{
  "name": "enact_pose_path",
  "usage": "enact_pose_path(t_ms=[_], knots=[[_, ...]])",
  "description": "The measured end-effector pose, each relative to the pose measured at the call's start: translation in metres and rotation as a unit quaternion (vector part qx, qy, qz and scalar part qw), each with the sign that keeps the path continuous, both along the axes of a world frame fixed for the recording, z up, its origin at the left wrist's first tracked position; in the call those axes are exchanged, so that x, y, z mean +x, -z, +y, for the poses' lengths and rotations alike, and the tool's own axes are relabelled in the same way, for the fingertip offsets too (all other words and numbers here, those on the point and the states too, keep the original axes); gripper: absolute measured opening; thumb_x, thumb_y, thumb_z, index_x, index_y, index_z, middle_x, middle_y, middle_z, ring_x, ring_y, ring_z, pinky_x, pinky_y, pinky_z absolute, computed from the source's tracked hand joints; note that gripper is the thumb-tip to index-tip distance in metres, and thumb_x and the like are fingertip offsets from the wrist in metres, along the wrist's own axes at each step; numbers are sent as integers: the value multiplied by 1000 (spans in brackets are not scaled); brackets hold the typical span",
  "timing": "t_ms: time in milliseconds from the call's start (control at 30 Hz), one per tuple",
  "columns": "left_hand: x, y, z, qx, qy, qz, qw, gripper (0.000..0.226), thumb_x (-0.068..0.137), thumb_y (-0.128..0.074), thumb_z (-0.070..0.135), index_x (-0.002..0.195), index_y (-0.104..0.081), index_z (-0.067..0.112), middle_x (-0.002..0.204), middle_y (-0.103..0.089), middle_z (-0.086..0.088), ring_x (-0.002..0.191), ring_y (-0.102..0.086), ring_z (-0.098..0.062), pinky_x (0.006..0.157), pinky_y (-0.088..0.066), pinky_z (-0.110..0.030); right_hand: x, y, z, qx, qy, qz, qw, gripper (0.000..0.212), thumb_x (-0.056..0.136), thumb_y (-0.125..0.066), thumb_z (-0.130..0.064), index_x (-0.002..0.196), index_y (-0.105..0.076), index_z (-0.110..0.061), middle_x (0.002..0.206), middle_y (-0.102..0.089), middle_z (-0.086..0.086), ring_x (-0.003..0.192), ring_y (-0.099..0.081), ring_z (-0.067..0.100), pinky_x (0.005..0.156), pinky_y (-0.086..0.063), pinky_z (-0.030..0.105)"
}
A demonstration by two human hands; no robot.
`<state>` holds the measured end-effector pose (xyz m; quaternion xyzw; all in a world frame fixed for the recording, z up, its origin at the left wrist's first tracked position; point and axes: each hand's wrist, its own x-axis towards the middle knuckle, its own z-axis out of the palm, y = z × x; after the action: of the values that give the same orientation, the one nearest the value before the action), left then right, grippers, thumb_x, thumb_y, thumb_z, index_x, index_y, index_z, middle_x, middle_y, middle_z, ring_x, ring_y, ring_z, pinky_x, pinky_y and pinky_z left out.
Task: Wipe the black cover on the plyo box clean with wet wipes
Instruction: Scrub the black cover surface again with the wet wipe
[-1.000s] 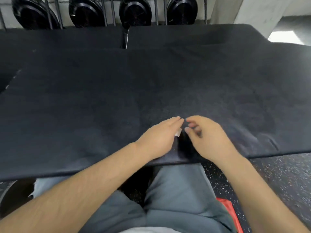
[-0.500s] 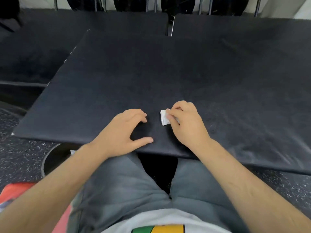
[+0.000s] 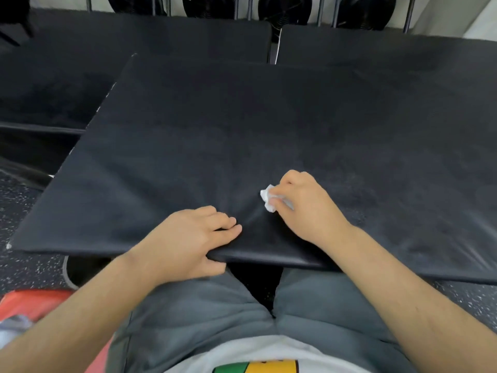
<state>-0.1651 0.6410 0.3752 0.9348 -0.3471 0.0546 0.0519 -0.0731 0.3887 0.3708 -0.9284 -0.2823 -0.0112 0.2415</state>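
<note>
From the head camera, the black cover (image 3: 242, 141) spreads across the middle of the view and wholly hides the plyo box beneath it. Its near edge runs just above the person's lap.

The right hand (image 3: 309, 208) sits on top of the cover, near that edge and a little right of centre. Its fingers are curled tight around a small crumpled wet wipe (image 3: 267, 199). Most of the wipe is tucked inside the grip, and only a white bunch pokes out on the hand's left side, by the thumb and first finger. That bunch touches the cover, so the wipe lies between the hand and the fabric.

The left hand (image 3: 188, 240) is at the cover's near edge, just left of the right hand and apart from it. Its fingers are bent on the top surface and its thumb is hooked under the edge, so it grips the cover there. Shallow creases run through the fabric from this grip toward the wipe. The wipe does not touch the left hand and lies just beyond its fingertips, to the right.

Grey shorts (image 3: 201, 313) and the hem of a white shirt (image 3: 269, 351) fill the bottom of the view. A red object (image 3: 35, 302) lies at the lower left on the speckled floor (image 3: 24, 205). Behind the cover are more black pads (image 3: 134, 44), with weight plates (image 3: 285, 8) standing in a rack along the top edge.
</note>
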Motion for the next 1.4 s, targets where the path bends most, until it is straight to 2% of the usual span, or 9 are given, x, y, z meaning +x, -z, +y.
enact_pose_path(t_ms=[167, 300, 433, 600, 800, 967, 1167, 1300, 1400], knots=[[-21, 3, -12, -6, 14, 11, 1000, 56, 76, -64, 53, 120, -73, 19, 114, -70, 8, 86, -64, -13, 62, -55, -28, -28, -11, -1, -9, -87, 95, 992, 21, 95, -58, -26, 77, -68, -30, 88, -53, -11, 90, -51, 7, 80, -45, 26], [-14, -1, -10, -87, -20, 63, 994, 54, 86, -61, 69, 109, -76, 23, 108, -68, 13, 87, -62, -10, 70, -53, -29, -52, -13, -22, -2, -181, 138, 974, 15, 94, -64, -28, 93, -78, -33, 89, -56, -12, 87, -53, 5, 74, -41, 16], [0, 4, -12, -157, -79, 92, 980, 18, 97, -53, 36, 100, -70, 30, 98, -60, 18, 87, -54, -8, 71, -50, -32, -55, 8, 14, 58, -210, 80, 973, 14, 95, -65, -21, 95, -79, -23, 92, -58, -9, 85, -53, 13, 78, -47, 29], [10, 22, -11, -202, -152, 88, 964, 24, 92, -49, 20, 103, -69, 26, 104, -54, 22, 95, -52, -10, 67, -42, -14, -65, 9, -16, 14, -241, 65, 968, 14, 93, -63, -20, 89, -77, -23, 90, -57, -10, 86, -50, 12, 73, -48, 33], [17, 23, -21, -181, -161, 83, 967, 21, 91, -54, 22, 103, -70, 28, 102, -53, 22, 90, -50, -6, 68, -41, -15, -23, 20, -24, 37, -62, 1, 997, 17, 89, -60, -17, 78, -72, -23, 87, -55, -12, 83, -48, 15, 76, -50, 38], [26, 29, -32, -131, -168, 44, 976, 36, 90, -51, 26, 123, -64, 22, 119, -55, 13, 107, -51, -13, 86, -42, -32, -59, 18, -7, 30, -190, 43, 980, 18, 92, -59, -17, 84, -75, -18, 91, -58, -9, 84, -49, 16, 70, -49, 36], [28, 33, -33, -109, -178, 54, 976, 44, 92, -42, 31, 129, -61, 20, 135, -52, 10, 129, -46, -12, 100, -31, -29, -5, 25, -23, 38, 21, -26, 999, 21, 84, -65, -4, 70, -63, -19, 83, -55, -5, 80, -49, 21, 69, -52, 40], [30, 33, -34, -99, -190, 49, 976, 41, 96, -41, 36, 130, -61, 22, 134, -52, 13, 126, -48, -10, 96, -33, -28, -51, 13, -6, 10, -117, 40, 992, 20, 86, -60, -7, 75, -63, -23, 85, -55, -5, 81, -49, 23, 69, -51, 39], [35, 32, -32, -89, -182, 39, 978, 38, 98, -44, 36, 129, -61, 23, 130, -54, 13, 123, -50, -12, 91, -38, -31, -12, 12, -22, -20, -44, 18, 999, 19, 82, -60, -4, 73, -62, -20, 84, -55, 0, 80, -52, 29, 67, -52, 45]])
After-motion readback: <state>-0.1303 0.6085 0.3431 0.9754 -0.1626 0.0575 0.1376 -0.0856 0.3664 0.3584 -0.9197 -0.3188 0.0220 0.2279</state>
